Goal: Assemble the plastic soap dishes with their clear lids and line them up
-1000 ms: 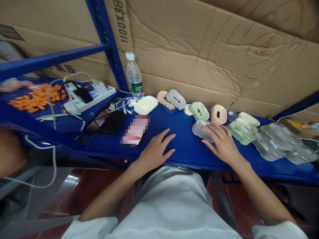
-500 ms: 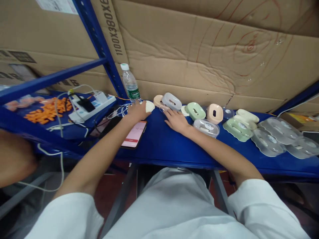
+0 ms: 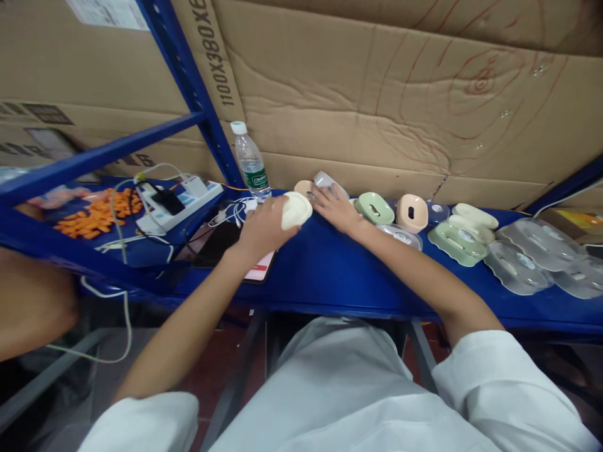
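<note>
1. We see the left hand (image 3: pixel 264 229) closed on a cream, rounded plastic piece (image 3: pixel 296 211), its fingers on the left edge, above the blue tabletop (image 3: pixel 325 282).
2. We find the right hand (image 3: pixel 336 210) open, fingers spread, at a translucent grey plastic box (image 3: pixel 326 181) and a beige plastic box (image 3: pixel 303 187); we cannot tell whether it grips either. The two hands are apart.
3. Right of this hand, we note a pale green slotted box (image 3: pixel 375 208), a peach slotted box (image 3: pixel 412 213) and, nearer, a clear plastic cover (image 3: pixel 402 237).
4. Farther right, we observe a green plastic shell (image 3: pixel 459 243) and clear grey shells (image 3: pixel 518 267).
5. Left of the cream piece, we locate a green-labelled clear bottle (image 3: pixel 254 172) standing at the far side and a pink-screened phone (image 3: pixel 260 270) partly hidden by the left hand.
</note>
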Motion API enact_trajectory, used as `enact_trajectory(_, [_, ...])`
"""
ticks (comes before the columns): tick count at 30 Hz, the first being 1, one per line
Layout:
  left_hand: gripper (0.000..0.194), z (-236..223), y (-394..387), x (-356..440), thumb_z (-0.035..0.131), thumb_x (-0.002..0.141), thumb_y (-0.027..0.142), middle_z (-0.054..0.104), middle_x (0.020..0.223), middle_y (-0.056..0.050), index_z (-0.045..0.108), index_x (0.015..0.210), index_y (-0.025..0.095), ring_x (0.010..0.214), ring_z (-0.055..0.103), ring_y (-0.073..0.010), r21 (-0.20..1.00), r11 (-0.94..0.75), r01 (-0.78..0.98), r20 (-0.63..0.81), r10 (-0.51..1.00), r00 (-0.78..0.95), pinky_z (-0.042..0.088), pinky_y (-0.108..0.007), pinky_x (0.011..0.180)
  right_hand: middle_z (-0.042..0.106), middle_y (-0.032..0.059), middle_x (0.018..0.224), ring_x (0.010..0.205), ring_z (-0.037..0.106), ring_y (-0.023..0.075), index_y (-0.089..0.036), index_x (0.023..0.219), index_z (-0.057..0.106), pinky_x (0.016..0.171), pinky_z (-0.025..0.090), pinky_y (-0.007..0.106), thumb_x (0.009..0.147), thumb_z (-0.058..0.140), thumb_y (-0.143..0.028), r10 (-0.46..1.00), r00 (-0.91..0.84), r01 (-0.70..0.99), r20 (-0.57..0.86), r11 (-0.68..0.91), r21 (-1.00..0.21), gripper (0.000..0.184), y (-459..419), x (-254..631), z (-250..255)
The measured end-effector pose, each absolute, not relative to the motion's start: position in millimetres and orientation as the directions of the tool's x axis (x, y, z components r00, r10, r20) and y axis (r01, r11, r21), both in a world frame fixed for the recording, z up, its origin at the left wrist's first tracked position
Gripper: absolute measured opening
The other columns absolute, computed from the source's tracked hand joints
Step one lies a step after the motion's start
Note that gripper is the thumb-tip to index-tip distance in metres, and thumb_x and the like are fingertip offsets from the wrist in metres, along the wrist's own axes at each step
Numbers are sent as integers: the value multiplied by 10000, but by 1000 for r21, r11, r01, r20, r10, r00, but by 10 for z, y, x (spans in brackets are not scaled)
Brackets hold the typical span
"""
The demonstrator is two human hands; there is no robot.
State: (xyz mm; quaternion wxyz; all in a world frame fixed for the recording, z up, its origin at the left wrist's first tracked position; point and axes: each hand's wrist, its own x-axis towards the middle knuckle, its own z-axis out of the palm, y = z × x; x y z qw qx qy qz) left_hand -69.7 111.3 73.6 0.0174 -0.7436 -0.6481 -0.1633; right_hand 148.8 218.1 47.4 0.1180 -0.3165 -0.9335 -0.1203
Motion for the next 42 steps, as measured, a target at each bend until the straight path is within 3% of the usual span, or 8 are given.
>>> enact_trajectory(5, [878,340,442,-385,836,843,331,338,1689,-191,355,1575,264,1534,448,-430,403,-365,839,302,919,255,454,-595,1201,356,204,1708,1604,315,380,-203,1625,373,1270,252,683,992,632,-233,622,-629,673,465,736,-74,684,1721,1908,712])
enact_trajectory(10, [994,85,203,-241,871,828,251,266,1704,-175,267,1615,329,1575,398,-412,554,-446,703,337,892,301,479,-599,1207,432,155,1645,1528,441,360,-280,1666,191,1249,388,610,983,684,-500,651,-534,595,540,743,-308,870,1044,2424,837])
enact_trajectory(13, [1071,15,193,-237,883,826,244,253,1702,-170,199,1643,358,1608,341,-400,608,-476,635,354,879,320,433,-602,1250,453,159,1617,1486,488,357,-280,1654,200,1228,435,574,943,732,-518,649,-567,542,507,757,-364,919,684,2519,893])
enact_trajectory(21, [1205,-147,178,-312,889,826,297,207,1718,-171,52,1690,375,1619,300,-409,702,-497,511,391,868,307,352,-635,1290,592,151,1519,1410,529,357,-219,1614,372,1168,426,543,857,803,-395,506,-822,418,262,848,-326,888,587,1833,1011])
enact_trajectory(29, [1438,-207,181,-285,998,706,303,204,1711,-187,-50,1687,395,1602,329,-430,738,-444,509,391,895,214,385,-641,1270,511,203,1610,1516,480,341,-223,1629,343,1203,445,551,981,714,-555,471,-813,350,343,866,-358,817,704,1820,718])
enact_trajectory(36, [1232,-235,211,-340,961,762,383,331,1651,-181,116,1659,358,1555,408,-412,744,-477,468,408,879,247,414,-636,1255,271,176,1768,1639,269,375,-308,1729,212,1292,289,662,987,687,-593,520,-817,467,249,850,-243,925,601,1956,505])
enact_trajectory(40, [1043,-212,208,-376,929,799,327,419,1604,-149,288,1622,346,1507,490,-370,750,-428,505,341,904,260,450,-571,1245,219,158,1788,1639,272,365,-324,1727,239,1260,382,609,1022,662,-532,515,-835,477,193,853,-211,848,605,2066,445])
enact_trajectory(42, [1013,-194,195,-376,904,832,312,428,1622,-139,288,1636,357,1515,493,-349,749,-421,512,323,906,273,452,-541,1246,204,170,1790,1639,276,356,-297,1711,299,1256,393,593,1038,640,-523,502,-839,465,208,861,-204,788,602,2110,419])
